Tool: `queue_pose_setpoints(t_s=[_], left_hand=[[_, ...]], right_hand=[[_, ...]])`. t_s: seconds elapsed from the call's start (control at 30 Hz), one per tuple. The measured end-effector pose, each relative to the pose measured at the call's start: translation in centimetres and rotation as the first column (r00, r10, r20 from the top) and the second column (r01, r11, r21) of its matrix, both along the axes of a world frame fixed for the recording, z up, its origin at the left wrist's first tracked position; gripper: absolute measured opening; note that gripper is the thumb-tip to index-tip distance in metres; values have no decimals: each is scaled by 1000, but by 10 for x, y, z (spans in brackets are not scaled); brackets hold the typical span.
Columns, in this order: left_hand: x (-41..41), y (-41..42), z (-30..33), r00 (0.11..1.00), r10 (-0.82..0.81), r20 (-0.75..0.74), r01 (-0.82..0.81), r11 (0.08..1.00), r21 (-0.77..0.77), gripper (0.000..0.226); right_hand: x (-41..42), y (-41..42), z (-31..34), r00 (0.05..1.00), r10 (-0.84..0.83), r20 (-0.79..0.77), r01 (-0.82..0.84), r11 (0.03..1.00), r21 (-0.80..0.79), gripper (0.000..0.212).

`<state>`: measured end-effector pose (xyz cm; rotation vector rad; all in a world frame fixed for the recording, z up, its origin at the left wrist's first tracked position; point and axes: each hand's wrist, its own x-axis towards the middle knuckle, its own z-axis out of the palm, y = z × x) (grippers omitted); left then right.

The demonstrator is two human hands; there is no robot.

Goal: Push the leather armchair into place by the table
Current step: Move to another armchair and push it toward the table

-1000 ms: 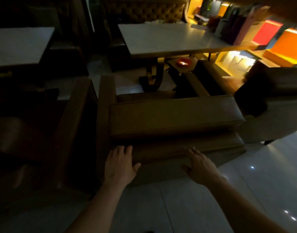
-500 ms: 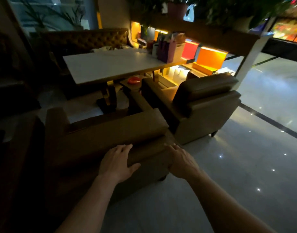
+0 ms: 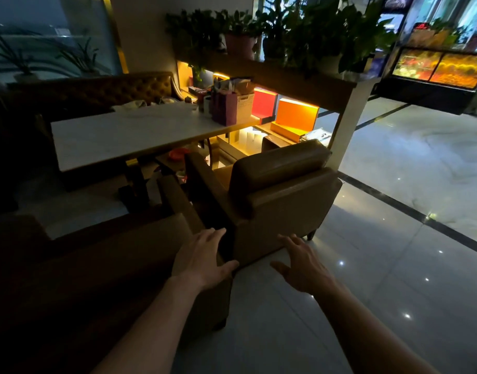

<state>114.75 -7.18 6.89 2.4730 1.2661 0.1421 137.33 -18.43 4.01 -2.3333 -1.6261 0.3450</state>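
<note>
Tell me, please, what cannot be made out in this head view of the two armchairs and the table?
- Near armchair: its seat and left side are lost in darkness and cut by the frame's left edge.
- Left hand: whether it touches the near armchair's corner is unclear; too dark.
- Right hand: open, contact with the far armchair not discernible.
- Table: its base is shadowed.
- Red object under the table: too small to identify.

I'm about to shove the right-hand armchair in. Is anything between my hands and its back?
Nothing visible. The left hand and right hand hang open just short of the armchair, with only bare floor below.
</note>
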Motion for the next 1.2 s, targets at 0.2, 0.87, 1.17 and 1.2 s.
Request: queue_pose_setpoints(t_s=[0.2,0.87,1.17,1.2], left_hand=[[86,56,-25,1000,-5,0,5,1000,8,90],[346,297,-163,965,219,-147,-247,946,-209,105],[423,330,-218,863,372,-342,-459,860,-223,114],[428,333,-222,852,382,-358,-476,850,-227,114]], right_hand=[[89,39,-27,999,-15,34,17,999,-44,81],[419,295,-131,990,115,76,-96,971,-220,82],[529,400,-197,953,300,50,-275,920,-280,90],[537,407,-203,944,325,53,-298,911,-286,91]])
